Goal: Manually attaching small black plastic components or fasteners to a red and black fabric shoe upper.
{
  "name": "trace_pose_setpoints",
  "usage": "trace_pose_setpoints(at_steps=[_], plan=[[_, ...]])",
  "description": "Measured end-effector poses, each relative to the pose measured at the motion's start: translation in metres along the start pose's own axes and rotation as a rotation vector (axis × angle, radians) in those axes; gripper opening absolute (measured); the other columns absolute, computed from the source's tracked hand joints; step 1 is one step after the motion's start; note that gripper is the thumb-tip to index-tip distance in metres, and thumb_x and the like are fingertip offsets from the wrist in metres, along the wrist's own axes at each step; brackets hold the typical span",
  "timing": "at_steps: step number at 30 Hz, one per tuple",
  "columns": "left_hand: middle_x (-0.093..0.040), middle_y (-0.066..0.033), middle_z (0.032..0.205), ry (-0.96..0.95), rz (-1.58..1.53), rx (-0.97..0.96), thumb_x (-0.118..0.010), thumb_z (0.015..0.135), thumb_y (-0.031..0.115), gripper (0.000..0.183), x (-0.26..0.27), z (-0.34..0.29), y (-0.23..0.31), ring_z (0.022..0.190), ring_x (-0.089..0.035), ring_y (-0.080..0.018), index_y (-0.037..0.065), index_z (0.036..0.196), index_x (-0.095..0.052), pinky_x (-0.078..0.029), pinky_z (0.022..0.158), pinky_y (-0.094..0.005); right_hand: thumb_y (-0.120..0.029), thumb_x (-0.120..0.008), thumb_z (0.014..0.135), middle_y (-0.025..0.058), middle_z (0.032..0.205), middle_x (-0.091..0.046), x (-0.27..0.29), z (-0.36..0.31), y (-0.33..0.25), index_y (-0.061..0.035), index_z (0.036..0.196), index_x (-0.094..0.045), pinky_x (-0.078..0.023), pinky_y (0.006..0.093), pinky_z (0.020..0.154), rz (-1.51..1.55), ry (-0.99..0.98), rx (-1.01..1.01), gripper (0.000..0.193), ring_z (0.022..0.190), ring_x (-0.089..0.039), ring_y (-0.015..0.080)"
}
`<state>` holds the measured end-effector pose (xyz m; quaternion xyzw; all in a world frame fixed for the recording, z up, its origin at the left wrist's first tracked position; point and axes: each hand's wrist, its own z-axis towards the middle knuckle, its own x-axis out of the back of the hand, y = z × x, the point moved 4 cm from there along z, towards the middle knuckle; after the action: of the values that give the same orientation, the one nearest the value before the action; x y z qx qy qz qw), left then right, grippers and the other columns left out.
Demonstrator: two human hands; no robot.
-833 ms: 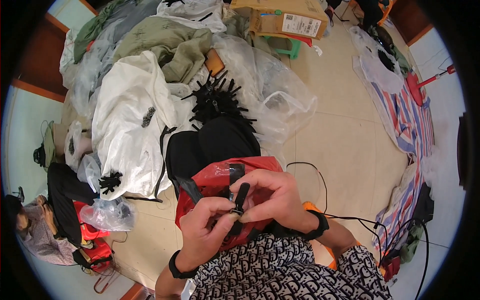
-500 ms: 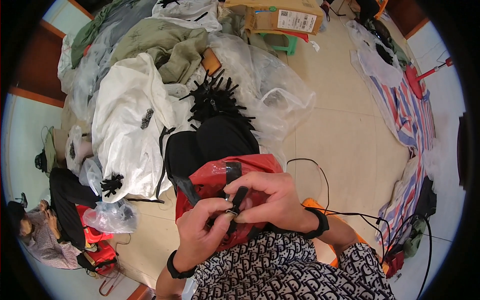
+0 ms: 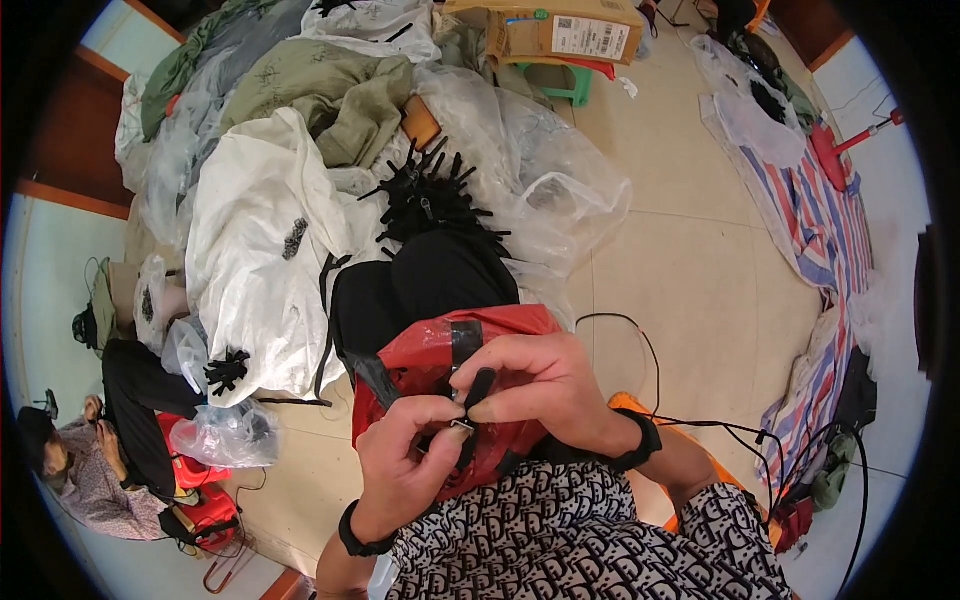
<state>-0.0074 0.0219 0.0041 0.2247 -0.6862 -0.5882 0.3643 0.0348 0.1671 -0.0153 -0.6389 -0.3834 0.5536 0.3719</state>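
Observation:
Over my lap, my left hand point(image 3: 400, 455) pinches a small metal buckle point(image 3: 461, 425) between thumb and fingers. Close against it, my right hand point(image 3: 545, 390) grips a short black strap point(image 3: 482, 386) whose rounded end sticks up between the fingers. Strap and buckle meet at the fingertips; how they join is partly hidden. Under both hands lies a red plastic bag point(image 3: 525, 322) with black tape on it. Beyond my knees rests a heap of short black straps point(image 3: 428, 205) with some metal parts showing.
A white sack point(image 3: 250, 230) and a clear plastic bag point(image 3: 560, 190) spread out ahead. Further back are green cloth point(image 3: 350, 85) and a cardboard box point(image 3: 565, 30) on a green stool point(image 3: 580, 88). Black cables point(image 3: 700, 428) run at right. Another person point(image 3: 105, 480) sits at left.
My right hand has shifted slightly, its fingers closing nearer the buckle. My left hand stays nearly in place on the buckle.

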Motion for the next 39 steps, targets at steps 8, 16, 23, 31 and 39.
trace_pose_setpoints(at_steps=[8, 16, 23, 31, 39], plan=[[-0.061, -0.0067, 0.075, 0.008, 0.112, -0.120, -0.062, 0.072, -0.001, 0.019, -0.001, 0.002, 0.005, 0.062, -0.059, -0.0105, 0.002, 0.089, -0.055, -0.046, 0.054, -0.0209, 0.008, -0.060, 0.067, 0.0068, 0.082, -0.061, -0.002, 0.001, -0.003, 0.0032, 0.093, -0.060, -0.045, 0.0189, 0.063, -0.080, 0.030, 0.045, 0.026, 0.076, -0.059, 0.0104], [-0.060, -0.0063, 0.077, 0.047, -0.030, -0.050, -0.060, 0.073, -0.005, 0.018, -0.001, -0.004, -0.001, 0.064, -0.057, -0.0079, -0.001, 0.089, -0.054, -0.046, 0.057, -0.0195, 0.006, -0.064, 0.066, 0.0062, 0.081, -0.062, -0.003, 0.000, -0.008, 0.0025, 0.093, -0.060, -0.045, 0.0186, 0.060, -0.178, 0.046, 0.094, 0.027, 0.073, -0.059, 0.0091], [-0.059, -0.0060, 0.079, 0.037, -0.100, -0.010, -0.058, 0.074, -0.007, 0.017, -0.002, -0.006, -0.006, 0.066, -0.056, -0.0072, -0.002, 0.090, -0.054, -0.046, 0.059, -0.0191, 0.005, -0.066, 0.065, 0.0060, 0.081, -0.063, -0.002, -0.002, -0.009, 0.0026, 0.092, -0.061, -0.046, 0.0192, 0.060, -0.304, 0.077, 0.155, 0.028, 0.072, -0.059, 0.0084], [-0.059, -0.0063, 0.080, 0.035, -0.082, -0.004, -0.057, 0.075, -0.007, 0.016, -0.002, -0.008, -0.009, 0.066, -0.057, -0.0070, -0.002, 0.090, -0.054, -0.046, 0.059, -0.0191, 0.004, -0.065, 0.065, 0.0069, 0.081, -0.064, -0.003, -0.004, -0.012, 0.0022, 0.093, -0.061, -0.047, 0.0202, 0.060, -0.365, 0.074, 0.212, 0.029, 0.072, -0.061, 0.0100], [-0.060, -0.0054, 0.078, 0.053, -0.080, 0.011, -0.057, 0.075, -0.006, 0.016, -0.002, -0.008, -0.007, 0.066, -0.057, -0.0067, -0.002, 0.090, -0.053, -0.046, 0.059, -0.0191, 0.002, -0.067, 0.061, 0.0079, 0.083, -0.064, -0.005, -0.006, -0.016, -0.0004, 0.091, -0.062, -0.048, 0.0224, 0.060, -0.549, 0.094, 0.364, 0.030, 0.070, -0.062, 0.0146]])
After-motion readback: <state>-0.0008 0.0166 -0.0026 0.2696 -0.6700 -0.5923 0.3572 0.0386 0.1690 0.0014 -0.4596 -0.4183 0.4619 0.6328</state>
